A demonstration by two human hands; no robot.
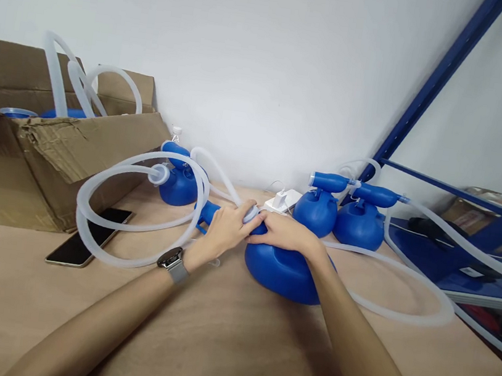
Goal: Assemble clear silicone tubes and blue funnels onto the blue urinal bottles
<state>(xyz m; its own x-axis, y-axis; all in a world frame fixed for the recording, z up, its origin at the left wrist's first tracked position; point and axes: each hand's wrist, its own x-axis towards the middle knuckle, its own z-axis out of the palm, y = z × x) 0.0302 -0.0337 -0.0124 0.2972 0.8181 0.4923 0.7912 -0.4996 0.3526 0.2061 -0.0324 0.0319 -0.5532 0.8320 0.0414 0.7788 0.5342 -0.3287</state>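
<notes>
A blue rounded pump body point(283, 271) lies on the wooden table point(220, 339) in front of me. My left hand point(225, 231), with a watch on the wrist, grips the blue nozzle and its white hose connector point(251, 213) at the pump's top. My right hand point(288, 233) rests on the pump's top and holds the same joint from the right. A translucent white hose point(133, 227) loops out to the left of my left hand. Another length of hose point(401, 312) curves away on the right.
Three more blue pumps stand at the back: one point(180, 181) left, two point(317, 210) point(361, 222) right, with hoses. An open cardboard box point(49, 160) holding hoses sits at left, a black phone point(88, 237) beside it. A white charger point(283, 200) lies by the wall. Blue shelving point(439, 77) stands right.
</notes>
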